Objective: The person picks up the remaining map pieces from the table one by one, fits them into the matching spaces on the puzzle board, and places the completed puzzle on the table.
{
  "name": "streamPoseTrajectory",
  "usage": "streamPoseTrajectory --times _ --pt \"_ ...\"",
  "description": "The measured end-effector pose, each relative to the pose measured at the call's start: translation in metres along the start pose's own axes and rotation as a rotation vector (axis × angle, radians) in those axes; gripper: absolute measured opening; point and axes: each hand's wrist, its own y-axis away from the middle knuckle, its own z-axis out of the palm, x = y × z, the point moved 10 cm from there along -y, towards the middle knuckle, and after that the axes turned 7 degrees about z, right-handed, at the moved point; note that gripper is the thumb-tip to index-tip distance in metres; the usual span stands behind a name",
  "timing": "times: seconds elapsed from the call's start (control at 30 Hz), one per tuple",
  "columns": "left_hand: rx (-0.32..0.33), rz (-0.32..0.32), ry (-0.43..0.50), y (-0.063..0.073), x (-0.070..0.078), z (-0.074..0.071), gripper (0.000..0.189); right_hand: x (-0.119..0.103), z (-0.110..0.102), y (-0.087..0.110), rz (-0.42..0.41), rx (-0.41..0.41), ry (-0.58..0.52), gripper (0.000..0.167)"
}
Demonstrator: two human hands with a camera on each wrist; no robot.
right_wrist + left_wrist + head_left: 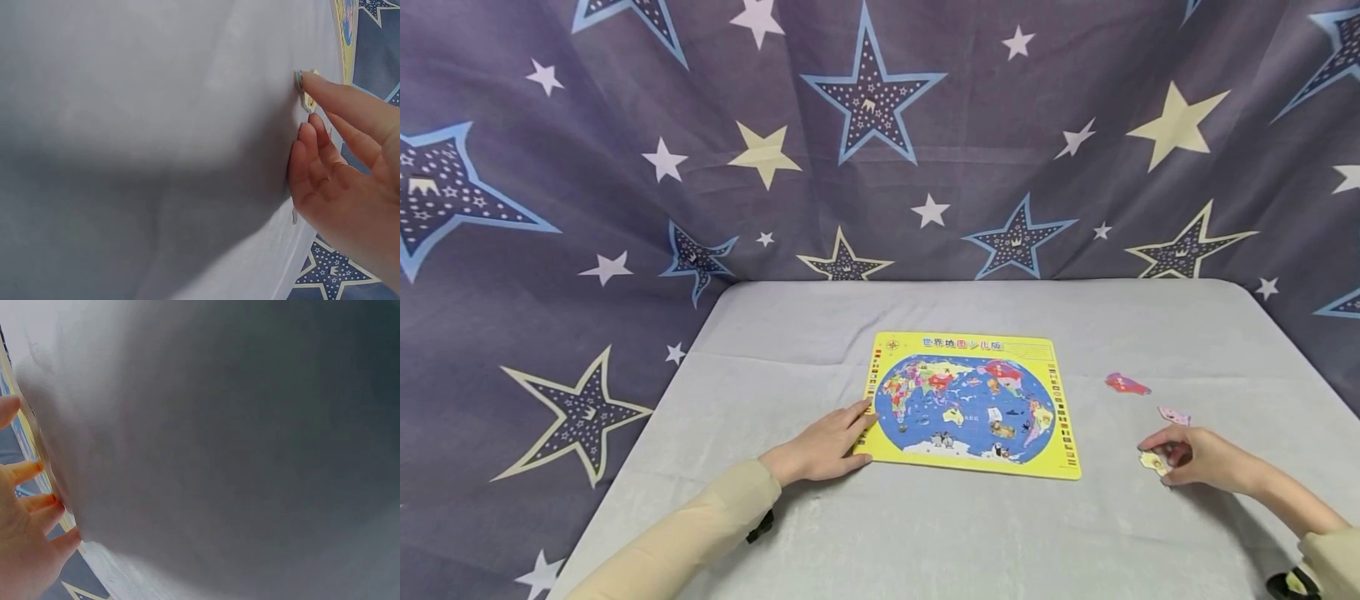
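Observation:
A yellow-bordered world map puzzle board [970, 469] lies flat on the table, its blue oval map filled with coloured land pieces and animal pictures. My left hand [822, 443] rests at the board's left edge with fingers spread, fingertips on the border; the left wrist view shows those fingers [28, 470] along the edge. Right of the board, my right hand [1213, 462] pinches a small pale yellow puzzle piece [1152, 462] between thumb and fingers. In the right wrist view the same piece [309, 100] sits at the fingertips, close over the table.
A red and purple puzzle piece [1127, 383] lies right of the board. Nearer my right hand is a pink piece [1174, 415]. The grey cloth-covered table [985, 542] ends at a dark star-patterned curtain [865, 192] behind and at the sides.

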Motion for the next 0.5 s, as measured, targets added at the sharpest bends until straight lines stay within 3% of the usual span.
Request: streamPoseTrajectory --times 0.5 --pt "0.009 0.009 -0.004 0.0002 0.0007 -0.0007 0.062 -0.0079 0.0028 0.0001 -0.160 -0.062 -0.106 0.035"
